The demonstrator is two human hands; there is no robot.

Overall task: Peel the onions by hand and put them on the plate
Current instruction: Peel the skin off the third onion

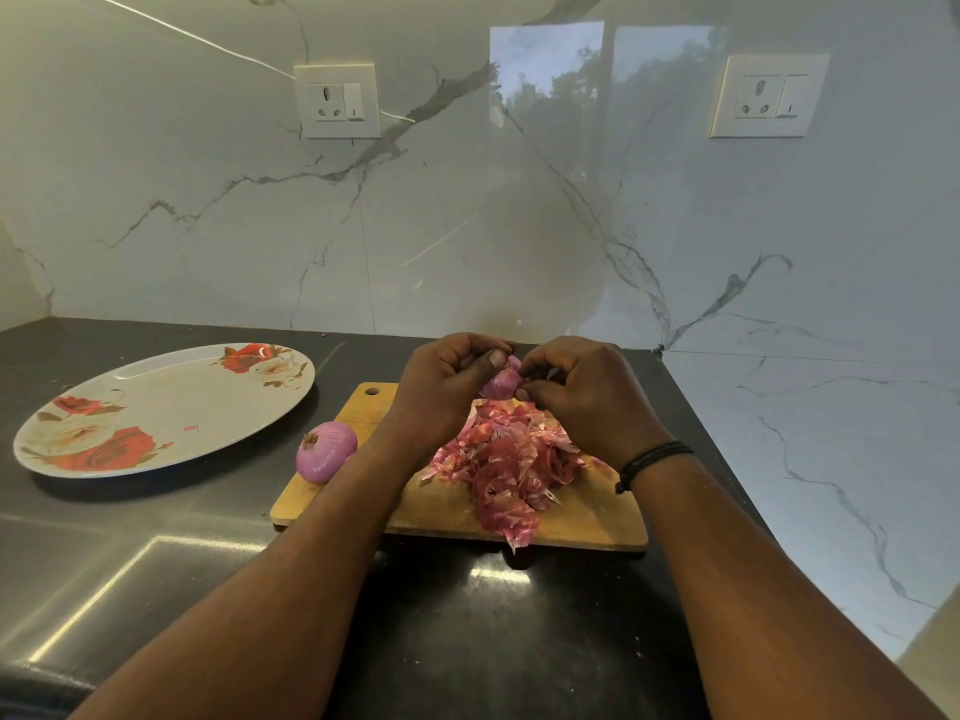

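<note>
My left hand [447,379] and my right hand [582,392] meet above the wooden cutting board [587,517]. Between them is a small purple onion [501,381], gripped by the left hand's fingers and thumb. The right hand's fingertips pinch at its skin. Under the hands a heap of pink onion peels [509,459] lies on the board. A peeled purple onion [326,452] sits at the board's left edge. The oval flowered plate [161,407] lies to the left on the dark counter, with no onion on it.
The dark counter [156,563] ends at a marble wall behind and another marble wall on the right. Two wall sockets [337,101] [769,96] sit high on the back wall. A black band circles my right wrist.
</note>
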